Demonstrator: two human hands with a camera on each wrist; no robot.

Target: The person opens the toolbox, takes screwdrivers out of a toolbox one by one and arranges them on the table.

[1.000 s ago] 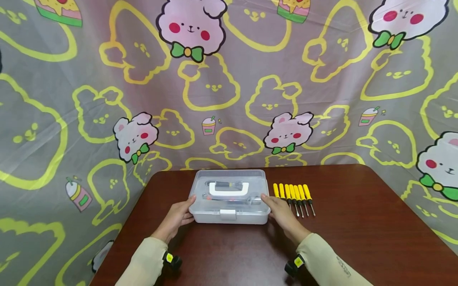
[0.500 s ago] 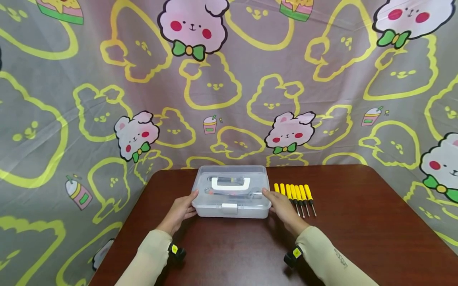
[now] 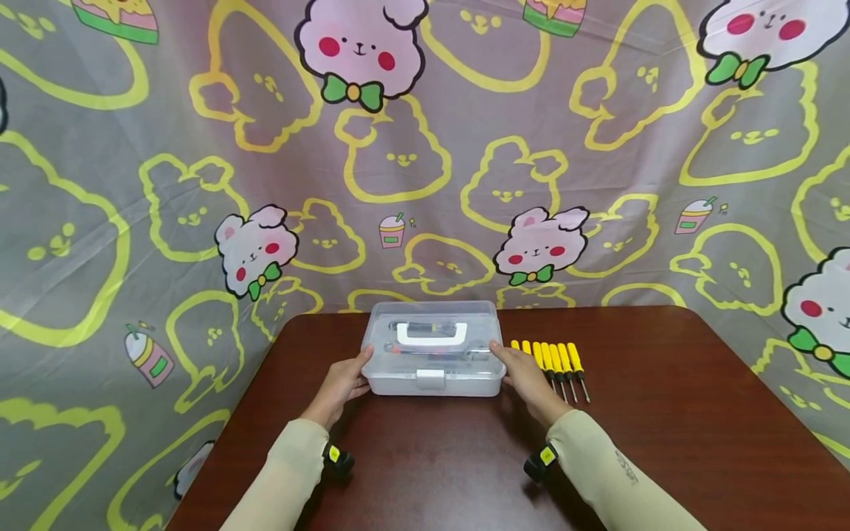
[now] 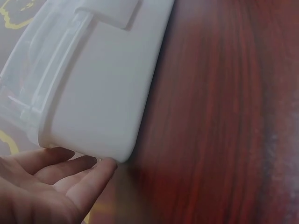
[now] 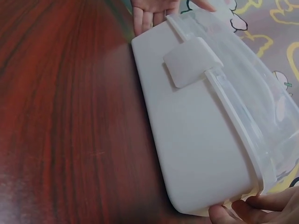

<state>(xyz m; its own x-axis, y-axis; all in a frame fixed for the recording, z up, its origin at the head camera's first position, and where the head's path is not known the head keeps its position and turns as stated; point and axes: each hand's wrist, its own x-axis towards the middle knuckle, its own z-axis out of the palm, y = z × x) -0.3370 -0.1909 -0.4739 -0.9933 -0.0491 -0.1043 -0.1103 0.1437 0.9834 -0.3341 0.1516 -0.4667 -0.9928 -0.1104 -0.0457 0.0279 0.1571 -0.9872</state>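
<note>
A lidded plastic toolbox (image 3: pixel 433 369), with a white base, clear lid, white handle and front latch, sits on the brown table. Dim outlines of tools show through the lid. My left hand (image 3: pixel 343 385) grips its left end, thumb near the lid's edge; in the left wrist view the fingertips (image 4: pixel 108 164) touch the end wall. My right hand (image 3: pixel 527 377) holds the opposite end in the same way, partly covering the nearby screwdrivers. The right wrist view shows the right hand's fingers (image 5: pixel 252 212) against the near end and the left hand (image 5: pixel 156 11) at the far one.
Several yellow-handled screwdrivers (image 3: pixel 561 358) lie in a row just right of the toolbox, their shafts toward me. The dark brown table (image 3: pixel 671 413) ends at the back against a cartoon-printed cloth (image 3: pixel 425 221), which also hangs at both sides.
Both hands have slid the toolbox away from me, toward the table's back edge and slightly right. Their hold on it is the same. The screwdrivers stay in place.
</note>
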